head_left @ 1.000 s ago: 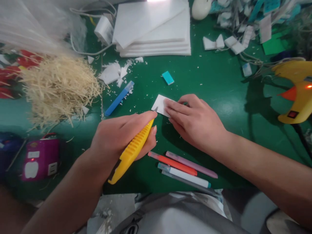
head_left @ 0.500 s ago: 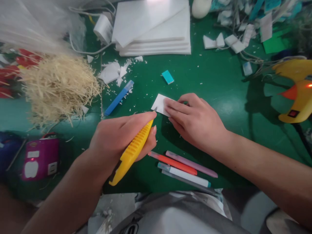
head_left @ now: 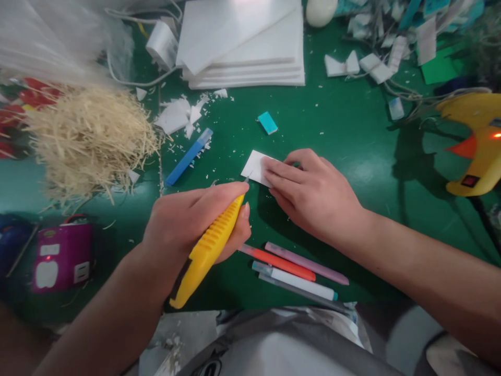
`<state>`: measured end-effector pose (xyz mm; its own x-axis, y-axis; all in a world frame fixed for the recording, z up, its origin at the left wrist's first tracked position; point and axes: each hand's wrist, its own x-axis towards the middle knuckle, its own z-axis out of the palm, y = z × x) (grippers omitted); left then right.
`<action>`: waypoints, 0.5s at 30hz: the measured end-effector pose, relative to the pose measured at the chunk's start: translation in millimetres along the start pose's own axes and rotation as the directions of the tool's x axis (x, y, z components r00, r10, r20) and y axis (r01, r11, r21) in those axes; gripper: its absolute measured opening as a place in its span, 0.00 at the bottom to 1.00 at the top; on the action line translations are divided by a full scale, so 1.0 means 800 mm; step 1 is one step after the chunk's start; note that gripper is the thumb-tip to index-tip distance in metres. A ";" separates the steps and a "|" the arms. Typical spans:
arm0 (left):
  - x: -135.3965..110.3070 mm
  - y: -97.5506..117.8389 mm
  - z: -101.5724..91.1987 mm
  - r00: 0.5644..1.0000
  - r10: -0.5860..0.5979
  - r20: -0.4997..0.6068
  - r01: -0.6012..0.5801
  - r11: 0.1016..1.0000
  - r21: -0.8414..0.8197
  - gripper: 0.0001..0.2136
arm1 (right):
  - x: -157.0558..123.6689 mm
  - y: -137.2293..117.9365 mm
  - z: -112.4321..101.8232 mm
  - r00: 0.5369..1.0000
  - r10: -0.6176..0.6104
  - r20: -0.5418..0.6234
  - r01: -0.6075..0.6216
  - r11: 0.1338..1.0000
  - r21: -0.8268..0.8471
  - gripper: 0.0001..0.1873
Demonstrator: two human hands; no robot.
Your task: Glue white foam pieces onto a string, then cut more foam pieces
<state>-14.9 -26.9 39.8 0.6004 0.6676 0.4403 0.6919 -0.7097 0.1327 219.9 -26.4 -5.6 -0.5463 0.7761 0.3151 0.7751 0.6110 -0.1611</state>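
Yellow cutter (head_left: 209, 244) clamped in left hand (head_left: 188, 216), likely for blade control; tip at near edge of white piece (head_left: 253, 163), mid-table. Right hand (head_left: 313, 185) has fingers together atop it, apparently steadying; underside pinch: can't tell. White sheets (head_left: 242, 47) stacked beyond.

No full word is readable. A white apple sign (head_left: 47, 275) stands on the purple box (head_left: 71, 241), below a small white label (head_left: 50, 249) too blurred to read. At the bottom edge, the grey cloth (head_left: 238, 337) bears a dark ring (head_left: 210, 368) around what looks like an O or 0.
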 end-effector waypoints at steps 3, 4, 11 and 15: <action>0.001 0.001 -0.006 0.999 0.021 -0.036 -0.022 0.999 -0.028 0.09 | 0.000 -0.001 -0.001 1.000 0.010 0.021 -0.010 1.000 0.003 0.18; 0.001 0.001 -0.007 0.999 0.009 -0.033 -0.011 0.999 -0.036 0.10 | 0.000 -0.001 -0.001 1.000 0.006 0.023 -0.006 1.000 -0.003 0.18; 0.000 -0.006 0.008 0.993 0.032 -0.117 -0.039 0.998 -0.058 0.10 | 0.001 -0.001 -0.003 0.999 0.010 0.047 -0.011 1.000 0.013 0.18; 0.000 -0.005 0.008 0.998 -0.034 -0.052 0.032 0.999 -0.042 0.08 | 0.001 -0.001 -0.003 0.998 0.019 0.053 -0.021 0.999 0.030 0.18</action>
<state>-15.1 -23.1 33.3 0.5544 0.6789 0.4815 0.6934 -0.6967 0.1839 219.8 -26.6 -3.1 -0.5472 0.7950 0.2619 0.7764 0.5990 -0.1961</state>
